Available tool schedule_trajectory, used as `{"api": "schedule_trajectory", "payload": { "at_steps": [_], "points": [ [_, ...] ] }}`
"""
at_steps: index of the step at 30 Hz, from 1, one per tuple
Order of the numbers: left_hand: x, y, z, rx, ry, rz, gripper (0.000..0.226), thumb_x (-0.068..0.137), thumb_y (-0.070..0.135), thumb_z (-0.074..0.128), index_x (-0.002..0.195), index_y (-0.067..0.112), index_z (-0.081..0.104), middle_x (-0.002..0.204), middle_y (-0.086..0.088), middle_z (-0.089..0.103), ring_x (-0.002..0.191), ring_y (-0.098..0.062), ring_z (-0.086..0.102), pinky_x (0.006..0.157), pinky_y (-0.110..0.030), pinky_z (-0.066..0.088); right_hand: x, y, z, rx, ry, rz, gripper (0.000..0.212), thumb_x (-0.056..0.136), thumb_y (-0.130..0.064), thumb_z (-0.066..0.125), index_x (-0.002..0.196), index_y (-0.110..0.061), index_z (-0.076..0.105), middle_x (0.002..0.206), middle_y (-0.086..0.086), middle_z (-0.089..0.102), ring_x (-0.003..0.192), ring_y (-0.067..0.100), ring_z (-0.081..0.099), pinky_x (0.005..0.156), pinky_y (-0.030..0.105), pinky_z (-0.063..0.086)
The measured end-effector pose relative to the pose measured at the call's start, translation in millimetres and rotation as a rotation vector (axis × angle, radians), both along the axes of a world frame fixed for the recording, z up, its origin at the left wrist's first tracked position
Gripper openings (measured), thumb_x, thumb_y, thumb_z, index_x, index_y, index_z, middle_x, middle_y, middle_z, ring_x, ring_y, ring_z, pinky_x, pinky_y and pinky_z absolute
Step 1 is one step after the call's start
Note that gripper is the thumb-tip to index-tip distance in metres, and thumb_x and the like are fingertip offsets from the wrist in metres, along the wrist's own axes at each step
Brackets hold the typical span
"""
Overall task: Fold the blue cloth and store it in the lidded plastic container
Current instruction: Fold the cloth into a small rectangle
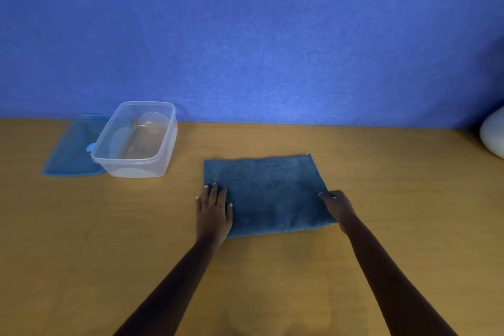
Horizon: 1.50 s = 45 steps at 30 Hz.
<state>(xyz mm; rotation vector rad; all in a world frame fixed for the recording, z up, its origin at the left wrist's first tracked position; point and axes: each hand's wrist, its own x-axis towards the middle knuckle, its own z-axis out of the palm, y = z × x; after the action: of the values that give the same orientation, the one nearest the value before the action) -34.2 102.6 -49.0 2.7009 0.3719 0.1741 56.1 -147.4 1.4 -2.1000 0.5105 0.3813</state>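
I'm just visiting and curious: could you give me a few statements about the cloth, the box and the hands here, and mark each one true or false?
1. The blue cloth lies flat on the wooden table. True.
2. The clear plastic container has its lid on. False: it is open, and the blue lid lies on the table beside it.
3. The cloth is already inside the container. False: it is on the table, apart from the container.
4. The left hand rests flat on the cloth's left edge. True.
5. The right hand is holding the lid. False: it is at the cloth's right edge.
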Motion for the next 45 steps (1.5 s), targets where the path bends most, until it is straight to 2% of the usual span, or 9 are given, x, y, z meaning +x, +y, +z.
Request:
{"api": "schedule_trajectory", "payload": {
  "at_steps": [4,9,17,19,24,31,36,40,45],
  "points": [
    [4,-29,11,0.029,0.027,-0.089,0.073,0.088,0.048,0.01,0.138,0.003,0.04,0.147,-0.021,0.037,0.14,-0.036,0.029,0.114,-0.047,0.017,-8,-16,-3,0.332,0.145,-0.203,0.028,0.085,-0.012,0.061,0.108,0.003,0.054,0.118,0.021,0.055,0.1,0.031,0.052,0.061,0.034,0.05],
    [0,-69,5,0.064,0.167,-0.31,0.059,0.097,0.046,0.007,0.129,0.013,0.045,0.131,-0.007,0.061,0.12,-0.022,0.058,0.093,-0.042,0.049,-21,-16,-2,0.693,0.185,-0.316,0.032,0.082,-0.008,0.063,0.111,0.0,0.052,0.101,0.01,0.057,0.084,0.019,0.055,0.039,0.017,0.047],
    [3,-76,3,0.069,0.237,-0.438,0.067,0.081,0.047,0.027,0.135,0.01,0.043,0.144,-0.01,0.047,0.132,-0.024,0.046,0.105,-0.045,0.043,-32,34,19,0.725,-0.091,-0.322,0.01,0.084,-0.006,0.059,0.094,-0.007,0.059,0.086,0.001,0.062,0.082,0.017,0.057,0.076,0.033,0.046],
    [9,-70,12,-0.221,0.213,-0.44,0.074,0.082,0.05,0.02,0.144,0.01,0.03,0.156,-0.008,0.022,0.145,-0.022,0.02,0.12,-0.042,0.015,-36,53,23,0.664,-0.219,-0.284,0.005,0.084,-0.007,0.061,0.081,-0.011,0.061,0.078,0.001,0.061,0.082,0.019,0.056,0.068,0.027,0.045],
    [18,-39,34,-1.079,0.257,-0.063,0.041,0.099,0.033,0.036,0.131,0.014,0.051,0.139,-0.002,0.05,0.126,-0.013,0.045,0.103,-0.025,0.03,-51,98,25,0.319,-0.514,-0.024,0.004,0.085,-0.009,0.061,0.088,-0.011,0.062,0.096,0.004,0.064,0.095,0.017,0.059,0.078,0.014,0.046],
    [12,-15,28,-0.6,0.122,-0.18,0.04,0.098,0.022,0.04,0.136,0.012,0.043,0.146,-0.009,0.041,0.138,-0.019,0.034,0.109,-0.029,0.029,-55,74,3,0.068,-0.543,-0.152,0.054,0.082,-0.011,0.065,0.13,-0.005,0.041,0.138,0.018,0.035,0.124,0.032,0.041,0.097,0.033,0.038],
    [9,13,11,-0.197,0.083,-0.127,0.053,0.098,0.028,0.034,0.146,0.009,0.022,0.157,-0.012,0.015,0.147,-0.024,0.008,0.12,-0.035,0.016,-47,47,-9,0.23,-0.328,-0.426,0.083,0.081,-0.013,0.068,0.145,-0.007,0.016,0.147,0.021,0.028,0.13,0.039,0.039,0.104,0.046,0.04],
    [1,18,2,0.006,0.142,-0.142,0.081,0.08,0.051,-0.001,0.147,0.01,0.018,0.158,-0.013,0.012,0.147,-0.026,0.01,0.119,-0.038,0.011,-46,38,-8,0.577,-0.172,-0.775,0.069,0.082,-0.008,0.065,0.14,-0.001,0.028,0.14,0.017,0.044,0.125,0.033,0.047,0.096,0.035,0.041],
    [-3,17,-5,0.064,0.141,-0.086,0.076,0.096,0.046,-0.001,0.126,0.004,0.055,0.131,-0.018,0.057,0.12,-0.034,0.057,0.092,-0.051,0.048,-54,39,3,0.831,-0.022,-0.777,0.043,0.082,-0.008,0.064,0.123,0.001,0.052,0.131,0.014,0.054,0.12,0.031,0.052,0.099,0.036,0.044]
  ]
}}
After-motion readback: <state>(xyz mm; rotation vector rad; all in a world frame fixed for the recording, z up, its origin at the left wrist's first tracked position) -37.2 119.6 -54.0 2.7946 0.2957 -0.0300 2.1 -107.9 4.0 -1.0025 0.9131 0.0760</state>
